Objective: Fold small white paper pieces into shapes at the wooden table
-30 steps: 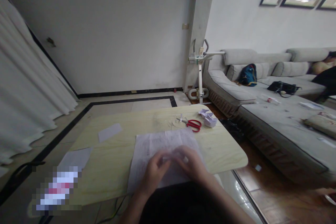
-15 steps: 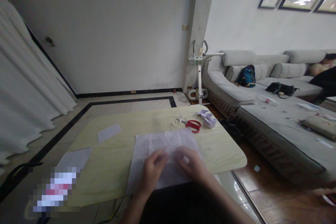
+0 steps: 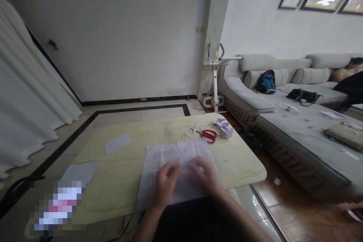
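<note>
A large creased sheet of paper (image 3: 154, 159) with faint print lies on the light wooden table, its near edge against my dark clothing. Over its middle, my left hand (image 3: 168, 179) has its fingers curled and the thumb drawn in. Facing it, a short gap away, my right hand (image 3: 205, 176) is curled the same way, and a small pale patch shows between its thumb and fingers. Whatever is at the fingertips is too blurred to name. Red-handled scissors (image 3: 208, 135) lie beyond the sheet, beside thin paper strips (image 3: 187, 134) and crumpled or folded white paper pieces (image 3: 226, 130).
The wooden table (image 3: 113, 181) has a rounded right corner. Two paper pieces lie at its left: a small one (image 3: 117, 143) and a larger one (image 3: 81, 172). A grey sofa (image 3: 297, 140) with bags stands to the right, and a person (image 3: 347, 73) sits at its far end.
Both hands stay over the sheet with only slight finger movement; the right hand looks a little less smeared. The scissors and papers lie where they were.
</note>
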`<state>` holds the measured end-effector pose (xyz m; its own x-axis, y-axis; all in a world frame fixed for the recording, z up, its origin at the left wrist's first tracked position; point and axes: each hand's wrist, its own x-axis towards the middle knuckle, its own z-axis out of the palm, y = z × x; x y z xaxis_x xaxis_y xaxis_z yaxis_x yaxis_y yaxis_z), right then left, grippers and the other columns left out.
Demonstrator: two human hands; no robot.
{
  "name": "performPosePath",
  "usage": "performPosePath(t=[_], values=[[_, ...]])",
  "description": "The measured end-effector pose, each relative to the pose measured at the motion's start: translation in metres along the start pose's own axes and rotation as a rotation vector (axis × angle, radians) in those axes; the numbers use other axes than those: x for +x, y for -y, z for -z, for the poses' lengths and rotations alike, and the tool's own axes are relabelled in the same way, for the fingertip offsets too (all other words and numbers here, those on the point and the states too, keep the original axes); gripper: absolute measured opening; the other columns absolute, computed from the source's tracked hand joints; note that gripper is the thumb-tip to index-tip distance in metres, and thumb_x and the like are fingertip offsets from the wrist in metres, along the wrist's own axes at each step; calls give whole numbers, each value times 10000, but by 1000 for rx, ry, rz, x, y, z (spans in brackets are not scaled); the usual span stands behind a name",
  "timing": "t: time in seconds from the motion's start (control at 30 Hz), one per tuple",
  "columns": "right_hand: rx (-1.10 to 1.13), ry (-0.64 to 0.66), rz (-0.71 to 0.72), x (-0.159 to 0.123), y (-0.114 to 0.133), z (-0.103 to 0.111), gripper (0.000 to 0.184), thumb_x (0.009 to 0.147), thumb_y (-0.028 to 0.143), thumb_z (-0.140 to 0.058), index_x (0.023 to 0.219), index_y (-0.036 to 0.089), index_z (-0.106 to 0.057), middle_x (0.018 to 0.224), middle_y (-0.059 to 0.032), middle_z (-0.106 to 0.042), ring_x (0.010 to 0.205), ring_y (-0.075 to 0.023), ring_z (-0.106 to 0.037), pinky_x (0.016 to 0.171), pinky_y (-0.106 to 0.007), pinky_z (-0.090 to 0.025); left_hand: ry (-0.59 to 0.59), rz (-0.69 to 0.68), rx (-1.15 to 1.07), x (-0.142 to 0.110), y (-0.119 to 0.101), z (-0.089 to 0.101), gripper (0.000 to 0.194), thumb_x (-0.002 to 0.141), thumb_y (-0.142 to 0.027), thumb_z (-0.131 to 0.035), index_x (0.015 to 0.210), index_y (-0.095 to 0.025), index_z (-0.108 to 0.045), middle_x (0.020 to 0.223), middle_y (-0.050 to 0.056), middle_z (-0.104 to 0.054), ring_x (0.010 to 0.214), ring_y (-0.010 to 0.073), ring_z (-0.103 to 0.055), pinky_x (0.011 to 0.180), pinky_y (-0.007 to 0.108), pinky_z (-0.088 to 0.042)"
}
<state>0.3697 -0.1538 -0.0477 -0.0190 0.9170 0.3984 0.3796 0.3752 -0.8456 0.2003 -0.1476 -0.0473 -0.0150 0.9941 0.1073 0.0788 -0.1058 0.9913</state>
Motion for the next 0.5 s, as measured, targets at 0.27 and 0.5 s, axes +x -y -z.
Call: performPosePath(t=[0.27, 0.5], values=[[116, -14, -176, 2, -4, -8, 303, 794, 404, -660, 1025, 208, -665, 868, -49, -693, 759, -201, -621, 659, -299, -503, -83, 26, -49, 2, 8, -4, 269, 756, -396, -712, 898, -168, -690, 776, 45, -746, 723, 219, -718, 662, 289, -573], [197, 51, -319, 4, -6, -12, 217, 812, 402, -633, 816, 195, -699, 609, 18, -597, 552, -135, -521, 507, -229, -402, -45, 69, -141, 4, 12, -6, 369, 750, -395, -729, 1031, -167, -660, 816, 36, -745, 668, 187, -713, 637, 279, -583]])
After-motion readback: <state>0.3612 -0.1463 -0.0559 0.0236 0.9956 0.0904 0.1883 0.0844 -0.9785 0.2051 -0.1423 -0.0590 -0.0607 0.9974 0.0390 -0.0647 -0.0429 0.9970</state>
